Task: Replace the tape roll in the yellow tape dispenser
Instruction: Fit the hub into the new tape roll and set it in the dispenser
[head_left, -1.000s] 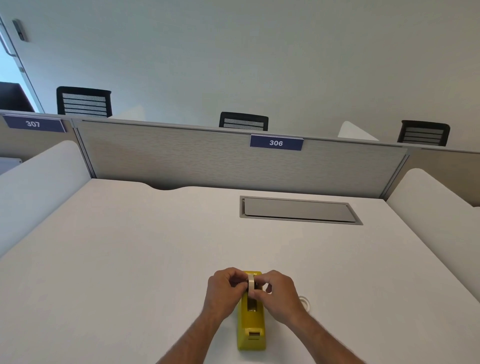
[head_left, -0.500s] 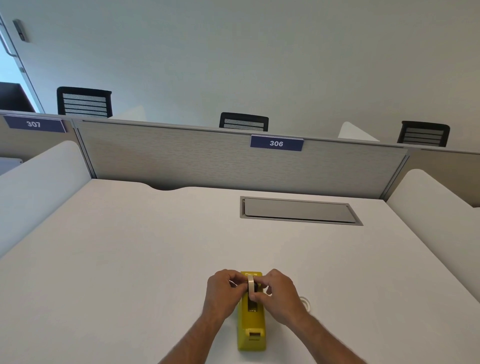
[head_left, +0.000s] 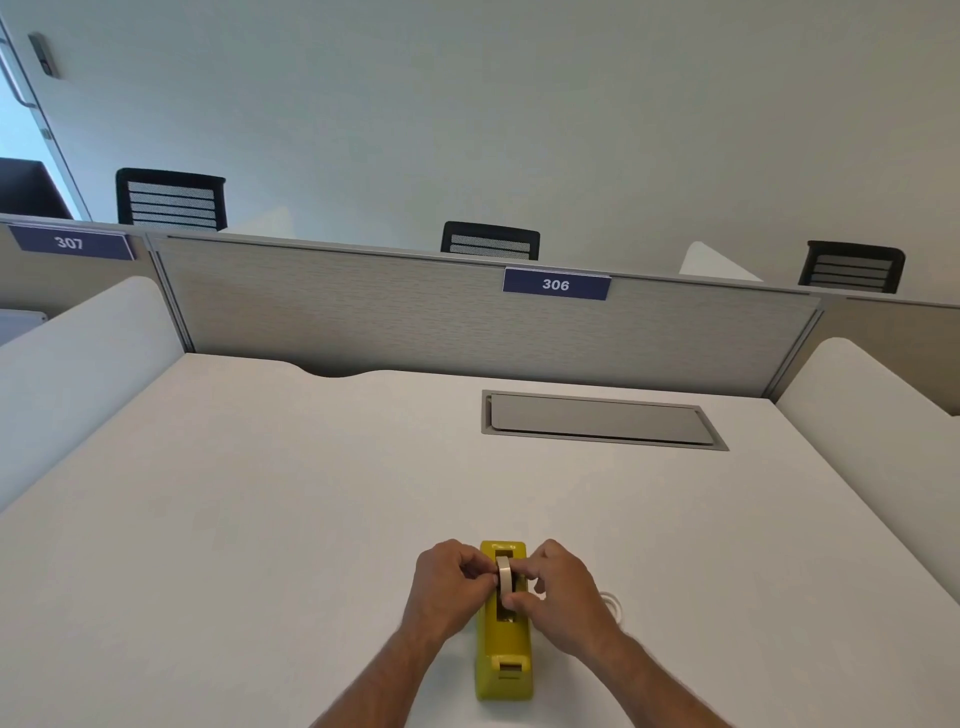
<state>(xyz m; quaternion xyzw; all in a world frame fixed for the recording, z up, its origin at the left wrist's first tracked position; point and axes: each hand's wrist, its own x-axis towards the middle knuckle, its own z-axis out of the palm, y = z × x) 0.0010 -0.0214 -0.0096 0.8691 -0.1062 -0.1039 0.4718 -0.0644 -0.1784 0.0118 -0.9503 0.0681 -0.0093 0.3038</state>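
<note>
The yellow tape dispenser (head_left: 504, 649) lies lengthwise on the white desk near its front edge, cutter end toward me. A pale tape roll (head_left: 503, 574) stands on edge in the dispenser's slot. My left hand (head_left: 449, 587) pinches the roll from its left side. My right hand (head_left: 558, 592) pinches it from the right side, fingers over the dispenser's top. How deep the roll sits in the slot is hidden by my fingers.
A second white ring, seemingly another tape roll (head_left: 613, 605), lies on the desk behind my right hand. A grey cable hatch (head_left: 597, 421) is set into the desk further back. Partition panels enclose the desk (head_left: 260, 519) at the back and sides.
The roll has come down slightly between my hands, lower into the dispenser's slot. Both hands stay in nearly the same place.
</note>
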